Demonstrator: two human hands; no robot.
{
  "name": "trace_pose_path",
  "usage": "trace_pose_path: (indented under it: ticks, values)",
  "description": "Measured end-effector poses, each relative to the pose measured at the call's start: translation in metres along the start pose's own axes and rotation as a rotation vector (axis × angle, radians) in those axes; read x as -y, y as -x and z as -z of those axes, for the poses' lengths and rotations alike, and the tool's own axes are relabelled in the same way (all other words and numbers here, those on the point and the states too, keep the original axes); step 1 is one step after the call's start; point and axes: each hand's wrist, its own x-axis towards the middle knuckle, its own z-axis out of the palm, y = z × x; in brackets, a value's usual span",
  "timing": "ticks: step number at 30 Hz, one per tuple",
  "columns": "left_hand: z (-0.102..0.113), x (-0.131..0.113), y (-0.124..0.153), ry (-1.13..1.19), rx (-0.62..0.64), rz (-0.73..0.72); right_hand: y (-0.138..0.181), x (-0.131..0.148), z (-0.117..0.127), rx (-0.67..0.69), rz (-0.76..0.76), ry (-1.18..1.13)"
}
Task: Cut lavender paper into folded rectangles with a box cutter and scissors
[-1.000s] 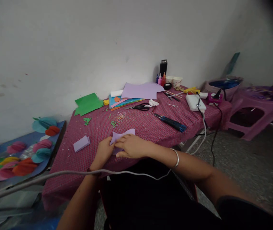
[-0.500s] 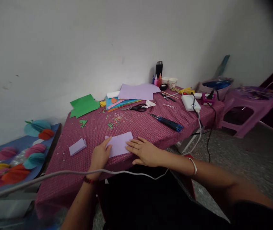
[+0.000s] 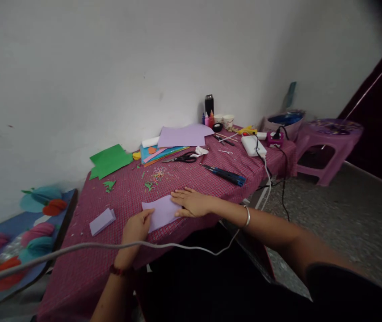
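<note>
A sheet of light purple paper (image 3: 163,212) lies near the front edge of the table, between my hands. At its left edge, my left hand (image 3: 136,227) has its fingers curled in, the thumb and forefinger pinching the paper. My right hand (image 3: 192,202) lies flat over the sheet's right end, its fingers stretched out and pointing left. Left of my left hand rests a smaller folded piece of purple paper (image 3: 102,221).
Black scissors (image 3: 186,157), a blue-handled tool (image 3: 226,175) and colored paper scraps (image 3: 157,175) lie beyond my hands. Green sheets (image 3: 112,162) and a large purple sheet (image 3: 184,136) are at the back. A white cable (image 3: 180,245) crosses above my left wrist.
My left fingers, spread on the paper before, have curled in at its left edge. My right hand has shifted toward the sheet's upper right corner. The camera view has turned slightly.
</note>
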Motion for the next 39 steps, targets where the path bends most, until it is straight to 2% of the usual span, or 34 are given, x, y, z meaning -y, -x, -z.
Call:
trace_pose_path:
  ticks: [3, 6, 10, 14, 17, 20, 24, 29, 39]
  values:
    - [-0.001, 0.002, -0.002, -0.009, 0.003, -0.01, 0.003, 0.002, 0.009, 0.061, 0.017, -0.039]
    - [-0.002, 0.004, -0.003, -0.016, 0.001, -0.005, -0.001, 0.02, 0.008, 0.0, 0.068, 0.01]
    - [-0.002, 0.009, -0.006, 0.025, -0.011, -0.012, -0.029, 0.06, -0.011, -0.132, 0.198, 0.124]
    - [0.002, 0.018, -0.011, 0.195, 0.015, -0.076, -0.056, 0.078, -0.039, -0.268, 0.143, 0.193]
    - [0.002, 0.022, -0.014, 0.301, 0.019, -0.122, -0.059, 0.073, -0.056, -0.294, 0.074, 0.201]
    - [0.0, 0.024, -0.013, 0.287, -0.016, -0.112, -0.049, 0.065, -0.061, -0.274, 0.031, 0.188]
    - [-0.004, 0.025, -0.014, 0.214, -0.029, -0.091, -0.029, 0.052, -0.049, -0.199, -0.045, 0.13]
    - [-0.002, 0.025, -0.015, 0.2, -0.026, -0.057, -0.012, 0.035, -0.033, -0.17, -0.122, 0.13]
    - [0.003, 0.018, -0.012, 0.21, -0.033, -0.046, 0.011, 0.011, -0.027, -0.184, -0.181, 0.109]
